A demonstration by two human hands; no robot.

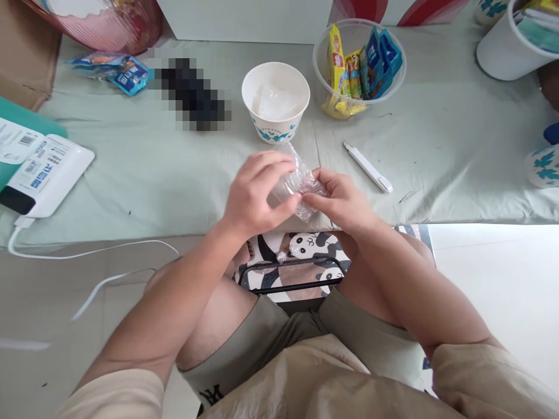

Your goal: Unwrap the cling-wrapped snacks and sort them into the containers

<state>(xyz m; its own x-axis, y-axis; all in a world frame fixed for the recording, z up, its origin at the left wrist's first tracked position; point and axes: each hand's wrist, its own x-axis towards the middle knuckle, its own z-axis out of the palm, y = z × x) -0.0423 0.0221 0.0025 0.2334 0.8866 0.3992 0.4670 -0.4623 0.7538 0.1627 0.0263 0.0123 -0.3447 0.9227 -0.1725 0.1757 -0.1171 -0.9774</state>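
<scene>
A crumpled piece of clear plastic film (301, 174) is between my hands at the table's near edge. My right hand (343, 201) is closed, pinching the film between thumb and fingers. To its left, my left hand (257, 192) has its fingers curved and apart, with the thumb and forefinger touching the film. The two thumb tips nearly meet. Just beyond them stands a white paper bowl (276, 125) with a blue leaf print, holding something clear and plastic-like. A white utility knife (369, 167) lies right of my right hand.
A clear round tub (395, 87) of snack packets stands at the back right. Blue packets (131, 75) and a blurred-out dark object (194, 93) lie at the back left. A white device (61, 174) with a cable is at the left. A white bucket (502, 55) stands far right.
</scene>
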